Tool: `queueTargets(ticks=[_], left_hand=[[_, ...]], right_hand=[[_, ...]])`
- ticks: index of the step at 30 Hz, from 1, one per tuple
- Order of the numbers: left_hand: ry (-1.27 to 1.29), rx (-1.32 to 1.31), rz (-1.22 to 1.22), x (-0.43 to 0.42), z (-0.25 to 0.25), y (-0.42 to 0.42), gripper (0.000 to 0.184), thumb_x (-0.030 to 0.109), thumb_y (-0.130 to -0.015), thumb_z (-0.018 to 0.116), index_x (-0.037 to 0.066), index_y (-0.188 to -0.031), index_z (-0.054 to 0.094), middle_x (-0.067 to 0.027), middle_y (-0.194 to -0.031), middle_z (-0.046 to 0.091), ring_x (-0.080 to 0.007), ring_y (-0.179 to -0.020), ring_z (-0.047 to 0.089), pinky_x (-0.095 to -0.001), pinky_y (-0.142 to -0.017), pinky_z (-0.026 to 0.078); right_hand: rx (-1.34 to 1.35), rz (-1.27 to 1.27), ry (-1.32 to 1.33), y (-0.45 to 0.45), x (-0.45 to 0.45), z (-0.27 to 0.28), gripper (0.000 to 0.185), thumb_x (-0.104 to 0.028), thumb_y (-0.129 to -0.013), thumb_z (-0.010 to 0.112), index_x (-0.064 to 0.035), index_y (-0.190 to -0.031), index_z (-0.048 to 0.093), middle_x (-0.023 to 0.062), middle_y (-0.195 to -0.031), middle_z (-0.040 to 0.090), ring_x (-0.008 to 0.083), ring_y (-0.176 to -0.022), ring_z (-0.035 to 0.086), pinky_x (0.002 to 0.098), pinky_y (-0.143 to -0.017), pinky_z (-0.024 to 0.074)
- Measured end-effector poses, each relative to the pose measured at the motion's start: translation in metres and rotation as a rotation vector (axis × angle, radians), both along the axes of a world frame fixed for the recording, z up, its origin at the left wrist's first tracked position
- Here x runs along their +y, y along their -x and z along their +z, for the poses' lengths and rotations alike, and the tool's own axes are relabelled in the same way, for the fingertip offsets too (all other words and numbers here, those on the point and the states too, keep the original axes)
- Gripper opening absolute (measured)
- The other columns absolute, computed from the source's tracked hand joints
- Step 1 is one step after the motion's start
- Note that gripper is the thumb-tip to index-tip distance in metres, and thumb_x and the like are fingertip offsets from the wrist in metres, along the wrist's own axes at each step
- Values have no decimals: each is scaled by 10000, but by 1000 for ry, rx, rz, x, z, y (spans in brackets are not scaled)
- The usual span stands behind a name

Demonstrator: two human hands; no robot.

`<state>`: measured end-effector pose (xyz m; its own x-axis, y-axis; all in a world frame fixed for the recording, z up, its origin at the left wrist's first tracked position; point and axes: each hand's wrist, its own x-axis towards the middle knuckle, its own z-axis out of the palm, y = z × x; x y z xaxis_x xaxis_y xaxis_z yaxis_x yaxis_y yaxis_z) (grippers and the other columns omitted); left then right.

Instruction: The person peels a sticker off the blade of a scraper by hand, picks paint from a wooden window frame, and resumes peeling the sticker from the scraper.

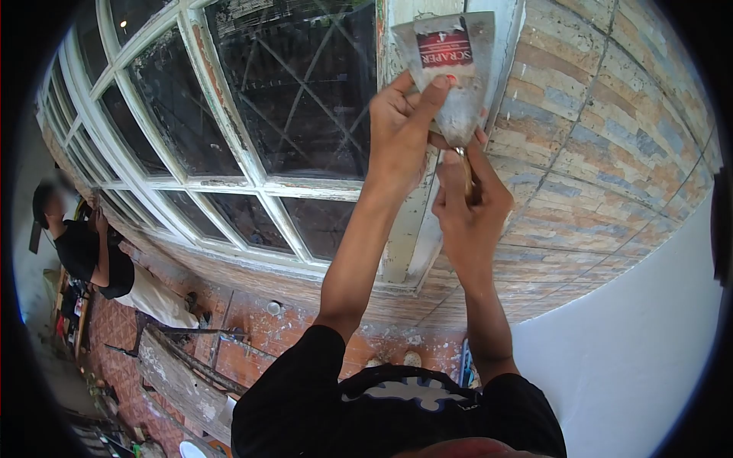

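Observation:
A metal scraper [462, 99] with a red label is held up in front of the window's right frame, its wide blade pointing up. My left hand [405, 126] grips the blade from the left, thumb pressed on its face below the label. Lower down, my right hand [472, 198] is closed around the scraper's handle. Behind the scraper runs the white window frame [401, 259], its paint worn. Part of the handle is hidden by my right fingers.
Left is a paned window [290, 91] with peeling white bars. Stone-look tiles [588, 137] cover the wall at right. A person [92, 256] in a black shirt stands at far left. Below, a worn plank [179, 374] and paint chips lie over the tiled floor [298, 324].

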<state>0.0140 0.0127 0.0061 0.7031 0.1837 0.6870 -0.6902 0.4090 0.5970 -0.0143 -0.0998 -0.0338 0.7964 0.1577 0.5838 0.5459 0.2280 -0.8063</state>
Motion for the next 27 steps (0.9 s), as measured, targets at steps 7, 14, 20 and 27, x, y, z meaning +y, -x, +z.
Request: queueTargets(ticks=[7, 14, 20, 27], left_hand=[[-23, 30, -3, -1, -11, -1, 334, 179, -984, 602, -78, -1190, 545, -194, -929, 716, -289, -682, 725, -364, -544, 627], [-30, 34, 12, -4, -8, -1, 360, 192, -983, 608, -83, -1205, 541, -203, -924, 714, -300, -685, 725, -372, -557, 631], [-39, 23, -25, 1, -8, 1, 372, 203, -982, 611, -73, -1222, 542, -196, -916, 723, -271, -682, 730, -330, -527, 619], [-89, 46, 34, 4, -10, -1, 387, 210, -977, 617, -84, -1217, 544, -213, -935, 717, -300, -689, 728, -368, -555, 633]], right_hand=[[24, -42, 8, 3, -3, -13, 421, -146, -992, 600, 82, -1340, 539, -20, -680, 523, 21, -532, 431, 193, -442, 339], [25, -54, -17, -3, -1, -10, 420, -184, -990, 625, 85, -1307, 565, -23, -664, 520, 19, -525, 424, 193, -441, 334], [15, -37, -27, 2, -4, -10, 412, -180, -987, 630, 86, -1297, 573, -20, -661, 513, 26, -516, 420, 199, -434, 330], [33, -24, -24, -2, -3, -18, 424, -183, -994, 614, 86, -1317, 555, -16, -673, 521, 23, -513, 425, 198, -419, 333]])
